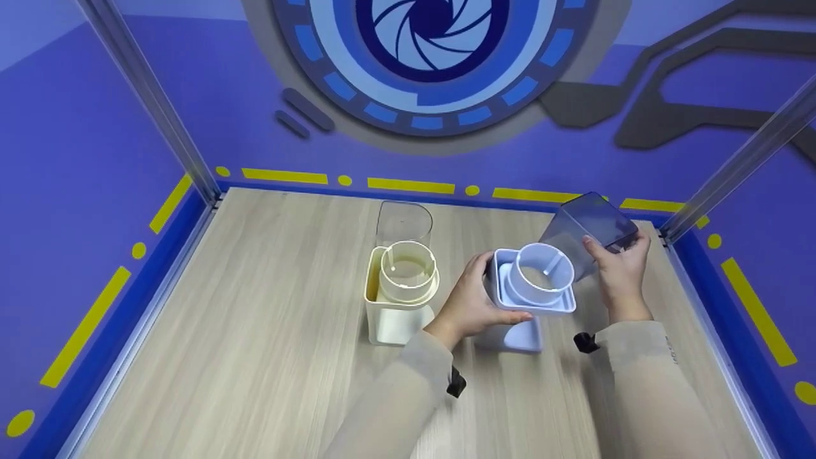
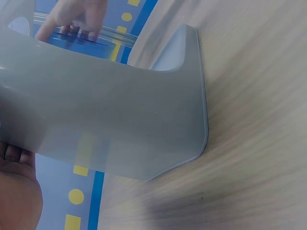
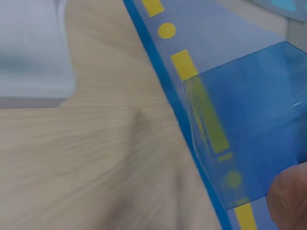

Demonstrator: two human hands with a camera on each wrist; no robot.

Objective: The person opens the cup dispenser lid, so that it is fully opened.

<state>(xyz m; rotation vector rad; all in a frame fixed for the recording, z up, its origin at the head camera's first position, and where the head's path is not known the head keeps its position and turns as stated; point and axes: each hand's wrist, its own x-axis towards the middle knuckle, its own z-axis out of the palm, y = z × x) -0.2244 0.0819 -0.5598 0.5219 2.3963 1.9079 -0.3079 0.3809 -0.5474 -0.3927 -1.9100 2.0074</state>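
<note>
My left hand (image 1: pixel 473 301) grips the upper part of a light blue plastic dispenser base (image 1: pixel 517 341) from its left side, thumb along the front. A round open collar (image 1: pixel 546 273) stands up from the top of that base. In the left wrist view the base's smooth curved body (image 2: pixel 120 105) fills much of the picture. To the right and behind it, my right hand (image 1: pixel 623 275) holds a see-through, dark-tinted box-shaped container (image 1: pixel 596 220), tilted. The right wrist view shows this container (image 3: pixel 249 124) with a fingertip on its corner.
Left of the hands, a similar cream dispenser base (image 1: pixel 384 326) with a round collar stands on the wooden table (image 1: pixel 255 306). Just behind it is a clear, rounded plastic piece (image 1: pixel 404 221). Blue printed walls (image 1: pixel 210 95) and metal posts (image 1: pixel 146 95) bound the table.
</note>
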